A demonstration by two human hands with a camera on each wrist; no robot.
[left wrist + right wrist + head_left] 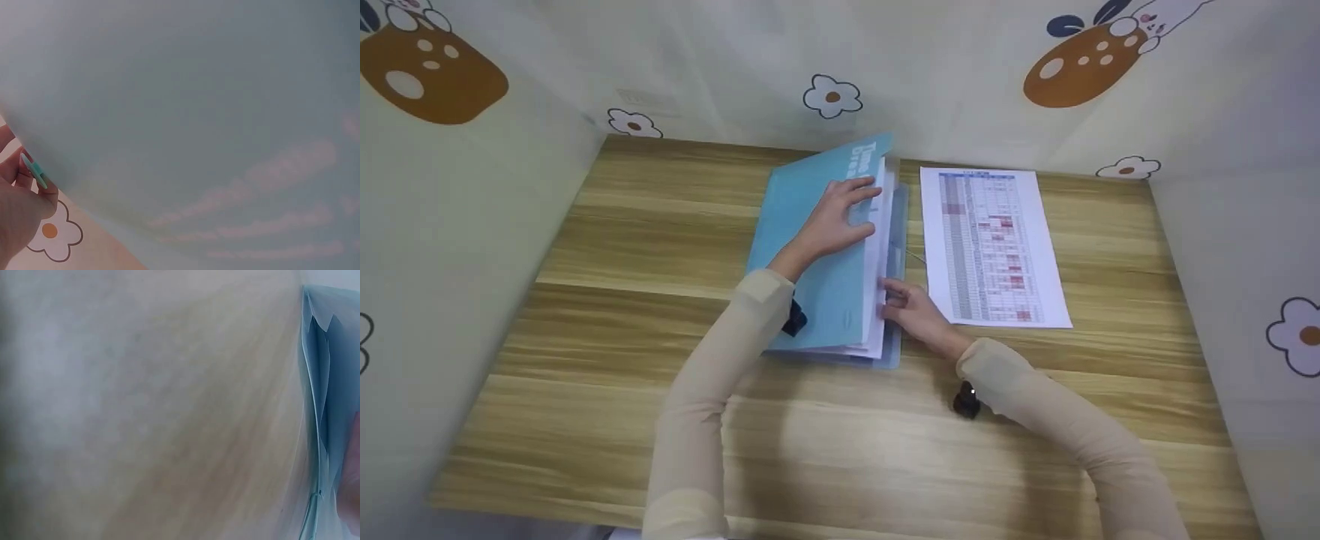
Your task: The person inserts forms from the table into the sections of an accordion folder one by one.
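Note:
A light blue folder (802, 195) with white lettering lies on the table, its front cover tilted up at the right side. White pages or sleeves (874, 315) show beneath the cover. My left hand (834, 217) lies across the cover and holds it at its right edge. In the left wrist view, a small turquoise piece (35, 170) shows at that hand's fingers; its kind is unclear. My right hand (919, 313) has its fingertips at the page edges; whether they pinch a page is hidden. In the right wrist view, blue folder layers (320, 382) stand apart beside that hand.
A printed sheet with a table and red-marked cells (997, 247) lies right of the folder, close to my right hand. Patterned curtain walls (735, 67) enclose the back and sides of the wooden table (622, 225).

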